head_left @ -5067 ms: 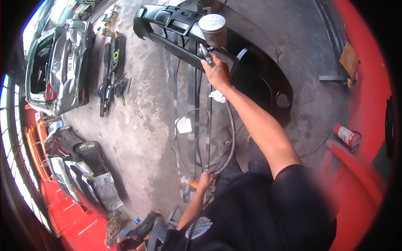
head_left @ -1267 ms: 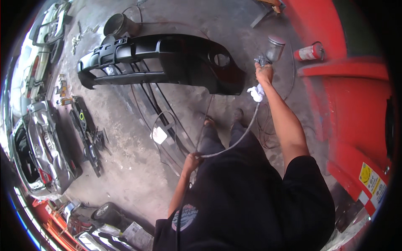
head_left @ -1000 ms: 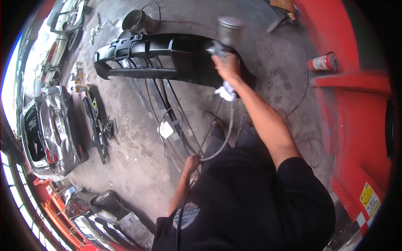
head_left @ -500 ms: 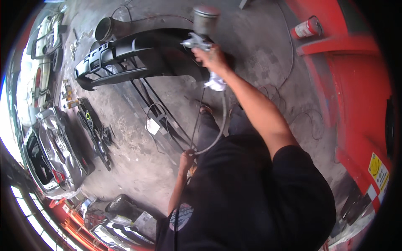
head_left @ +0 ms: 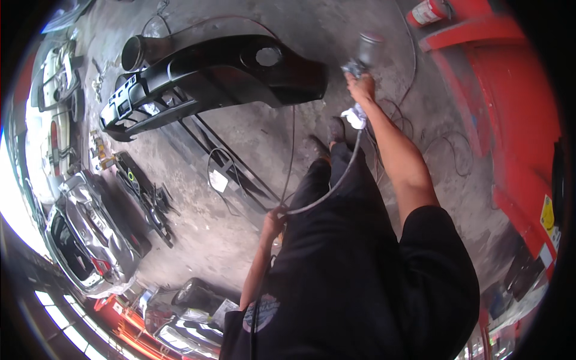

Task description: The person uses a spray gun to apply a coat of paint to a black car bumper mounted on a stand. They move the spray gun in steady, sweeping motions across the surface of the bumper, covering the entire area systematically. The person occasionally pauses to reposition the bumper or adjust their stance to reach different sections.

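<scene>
I have the right hand [head_left: 362,90] wrapped around one spray gun [head_left: 356,67], apart from the right end of one black car bumper [head_left: 225,87]. My left hand [head_left: 273,221] is curled around one gray hose [head_left: 332,193]. One white cloth [head_left: 355,117] hangs below the right hand.

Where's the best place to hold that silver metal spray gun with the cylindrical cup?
Take the silver metal spray gun by its handle, largely hidden in your right hand, likely best from the near side, beneath the grey cylindrical cup, which rises clear above the grip.
</scene>
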Motion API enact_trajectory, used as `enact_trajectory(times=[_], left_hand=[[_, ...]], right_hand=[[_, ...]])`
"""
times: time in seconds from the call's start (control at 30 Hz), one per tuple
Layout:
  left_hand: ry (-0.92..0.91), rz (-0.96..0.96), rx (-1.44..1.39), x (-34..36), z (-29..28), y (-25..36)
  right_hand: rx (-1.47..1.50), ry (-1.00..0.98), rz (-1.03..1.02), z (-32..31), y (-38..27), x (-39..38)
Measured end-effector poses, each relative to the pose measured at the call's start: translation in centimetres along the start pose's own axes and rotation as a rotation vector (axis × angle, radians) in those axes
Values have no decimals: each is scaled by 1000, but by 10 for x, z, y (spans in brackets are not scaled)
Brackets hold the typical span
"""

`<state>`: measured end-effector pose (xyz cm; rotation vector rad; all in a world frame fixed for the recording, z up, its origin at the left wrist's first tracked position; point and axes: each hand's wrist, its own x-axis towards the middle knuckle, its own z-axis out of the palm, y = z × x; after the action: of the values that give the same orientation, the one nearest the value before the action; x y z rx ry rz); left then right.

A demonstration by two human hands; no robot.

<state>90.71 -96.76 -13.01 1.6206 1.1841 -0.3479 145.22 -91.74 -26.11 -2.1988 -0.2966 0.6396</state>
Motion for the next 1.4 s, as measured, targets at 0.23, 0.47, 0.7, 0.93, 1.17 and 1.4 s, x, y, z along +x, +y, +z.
enact_trajectory(times=[0.23,0.47,0.7,0.93,1.17,1.4], left_hand=[[-156,-47,-76,20,-6,-13],[-124,30,113,27,19,58],[-129,-100,55,70,96,135],[-117,-341,108,97,195,225],[-116,-360,-62,118,228,300],[-70,-341,-62,151,216,356]], right_hand=[[576,-522,-212,-21,-151,-80],[563,-558,-170,-58,-140,-6],[284,-501,136,-41,41,140],[-191,-533,-2,-9,83,238],[337,-951,-128,-13,-109,243],[694,-1036,-382,-31,-191,258]])
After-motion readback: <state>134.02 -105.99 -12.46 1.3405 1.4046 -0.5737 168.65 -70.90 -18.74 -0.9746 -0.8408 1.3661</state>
